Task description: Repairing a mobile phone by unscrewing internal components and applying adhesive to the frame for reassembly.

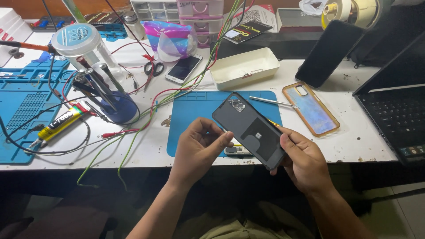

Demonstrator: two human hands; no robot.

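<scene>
I hold a dark grey phone back cover [250, 128] tilted above the front edge of a blue work mat [199, 106]. My right hand [303, 161] grips its lower right corner. My left hand [199, 148] touches its left edge with thumb and fingertips. A small pale part [237, 151] lies on the mat just under the cover, partly hidden. Thin metal tweezers [271, 101] rest on the mat's far right side.
A cream tray [244, 67], a phone case [311, 107], a white phone [183, 68], scissors [153, 67], a blue tool holder [116, 106], a glue tube [59, 125] and loose wires lie about. A laptop [396, 106] stands at right.
</scene>
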